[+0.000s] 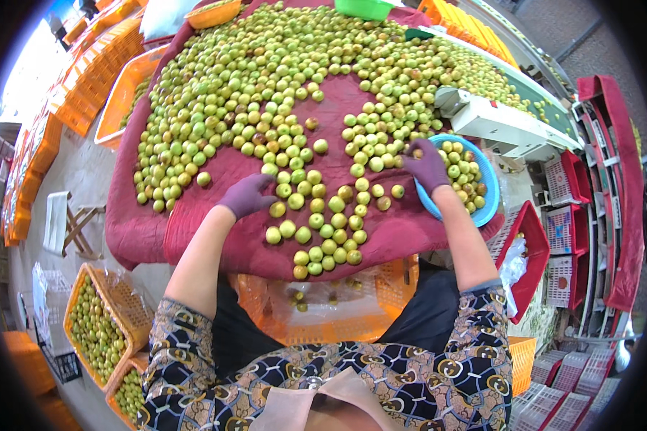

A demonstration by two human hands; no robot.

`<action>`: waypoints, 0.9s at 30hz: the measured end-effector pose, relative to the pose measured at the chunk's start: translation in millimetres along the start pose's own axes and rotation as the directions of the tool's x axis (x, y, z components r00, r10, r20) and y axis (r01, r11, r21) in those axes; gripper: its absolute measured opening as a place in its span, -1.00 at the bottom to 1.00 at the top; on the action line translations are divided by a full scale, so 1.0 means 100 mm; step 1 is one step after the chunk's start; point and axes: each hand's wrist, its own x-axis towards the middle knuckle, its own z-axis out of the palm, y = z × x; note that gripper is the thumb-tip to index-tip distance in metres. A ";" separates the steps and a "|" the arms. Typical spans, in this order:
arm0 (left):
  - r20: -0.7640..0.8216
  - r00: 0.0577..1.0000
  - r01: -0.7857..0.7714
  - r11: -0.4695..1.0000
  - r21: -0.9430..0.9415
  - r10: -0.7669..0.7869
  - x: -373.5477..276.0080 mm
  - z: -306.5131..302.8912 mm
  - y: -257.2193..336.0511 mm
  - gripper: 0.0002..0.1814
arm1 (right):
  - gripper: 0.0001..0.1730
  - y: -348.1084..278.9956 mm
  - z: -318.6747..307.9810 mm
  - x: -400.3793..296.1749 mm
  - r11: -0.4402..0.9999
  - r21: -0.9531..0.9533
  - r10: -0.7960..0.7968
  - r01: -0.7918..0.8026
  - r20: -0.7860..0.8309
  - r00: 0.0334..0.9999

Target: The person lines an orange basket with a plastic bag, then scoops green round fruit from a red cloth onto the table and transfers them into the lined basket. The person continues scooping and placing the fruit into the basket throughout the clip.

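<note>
Many small green and reddish round fruits (280, 59) lie on a table covered with dark red cloth (339, 108). My left hand (249, 195), in a purple glove, rests low over the cloth with its fingers apart, their tips beside the fruits left of the middle. My right hand (427, 164), gloved alike, is at the left rim of a blue plastic basket (494, 186) that holds more fruits. A reddish fruit (418, 154) shows at the fingers of my right hand. Nearer to me, a loose group of fruits (328, 247) reaches the cloth's front edge.
An orange crate (334, 328) with a plastic liner and several fruits sits between my legs. Fruit-filled crates (124, 301) stand at the lower left, a folding stool (75, 226) beyond. A white-framed conveyor (507, 126) borders the table's right; a red crate (536, 242) stands below.
</note>
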 end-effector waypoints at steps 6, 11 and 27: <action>-0.576 0.817 0.026 0.999 0.023 -0.008 0.34 -0.09 -0.18 -0.62 | -0.63 0.65 -0.88 0.22 0.965 -0.261 0.011 -0.025 -0.055 0.998; -0.490 0.845 0.017 0.905 0.426 0.215 0.60 -0.05 -0.40 -0.37 | -0.45 1.40 0.08 1.29 0.688 0.642 0.515 -0.338 -0.104 0.851; -0.555 0.809 -0.072 0.970 0.231 0.192 0.64 0.08 -0.45 -0.45 | -0.31 0.94 1.03 2.38 0.947 -0.112 0.310 -0.301 0.072 0.948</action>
